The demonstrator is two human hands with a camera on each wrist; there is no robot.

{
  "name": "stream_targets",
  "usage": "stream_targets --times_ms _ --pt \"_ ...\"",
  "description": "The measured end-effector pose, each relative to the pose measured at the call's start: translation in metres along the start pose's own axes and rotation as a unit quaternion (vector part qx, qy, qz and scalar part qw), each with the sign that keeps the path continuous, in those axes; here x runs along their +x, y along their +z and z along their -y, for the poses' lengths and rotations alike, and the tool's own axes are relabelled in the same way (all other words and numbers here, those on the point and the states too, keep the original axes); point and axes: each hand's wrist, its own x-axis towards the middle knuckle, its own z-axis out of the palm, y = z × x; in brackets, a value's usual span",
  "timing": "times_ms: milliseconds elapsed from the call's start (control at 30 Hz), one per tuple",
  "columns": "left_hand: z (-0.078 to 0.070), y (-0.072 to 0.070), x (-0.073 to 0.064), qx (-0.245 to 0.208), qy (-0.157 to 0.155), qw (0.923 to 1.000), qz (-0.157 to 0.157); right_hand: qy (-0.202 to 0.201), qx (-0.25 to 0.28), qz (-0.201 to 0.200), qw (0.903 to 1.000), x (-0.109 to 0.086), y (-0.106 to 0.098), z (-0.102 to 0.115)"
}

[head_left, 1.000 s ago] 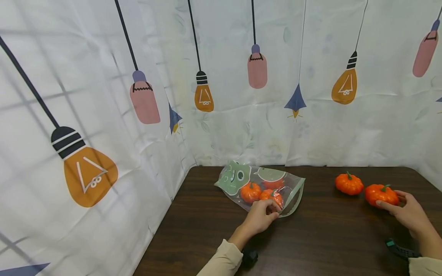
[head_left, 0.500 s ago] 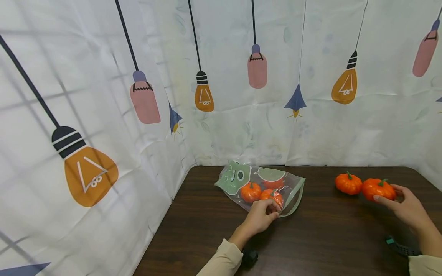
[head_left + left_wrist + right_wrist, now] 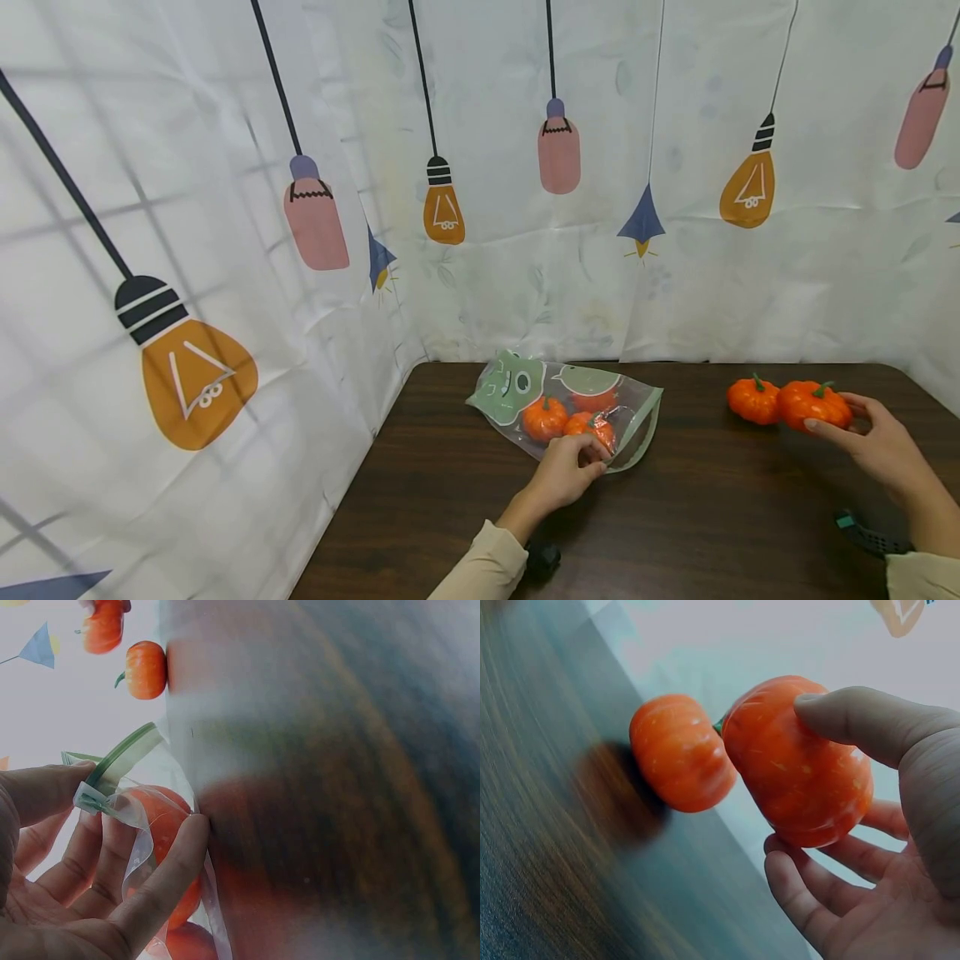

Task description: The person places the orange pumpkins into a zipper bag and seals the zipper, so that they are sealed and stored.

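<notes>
My left hand (image 3: 566,471) pinches the open edge of a clear zip bag (image 3: 513,383) with a green animal print. The bag lies on the table with several small orange pumpkins (image 3: 545,419) inside. In the left wrist view, the thumb and fingers hold the bag's green zip strip (image 3: 124,754) near its slider, beside a pumpkin (image 3: 169,817) behind the film. At the right, my right hand (image 3: 885,442) grips an orange pumpkin (image 3: 813,406) with a green stem, thumb on one side and fingers underneath. Another pumpkin (image 3: 681,754) sits on the table just behind the held one.
The dark wood table (image 3: 697,517) ends at a white curtain (image 3: 525,283) printed with hanging lamps, at the back and left. A dark strap with a teal tab (image 3: 870,537) is by the right wrist, and a small black device (image 3: 542,560) by the left.
My right hand has raised its pumpkin and shifted it left, so it now overlaps the loose pumpkin in the head view. The left hand and the bag have stayed in place.
</notes>
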Motion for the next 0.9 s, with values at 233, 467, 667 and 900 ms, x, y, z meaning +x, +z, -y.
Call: stream_targets --times_ms 233,467,667,900 --pt "0.0 0.0 0.0 -0.006 -0.001 1.0 0.0 -0.011 0.006 0.011 0.9999 -0.001 -0.001 0.008" --pt "0.0 0.0 0.0 -0.007 0.001 1.0 -0.002 -0.02 -0.003 0.016 0.9997 -0.003 -0.003 0.017" --pt "0.001 0.001 0.0 -0.002 0.001 1.0 -0.003 -0.024 -0.014 0.033 0.9991 -0.003 -0.002 0.026" --pt "0.0 0.001 -0.001 -0.004 0.004 1.0 -0.005 -0.019 -0.008 0.079 0.9967 -0.001 0.001 0.035"
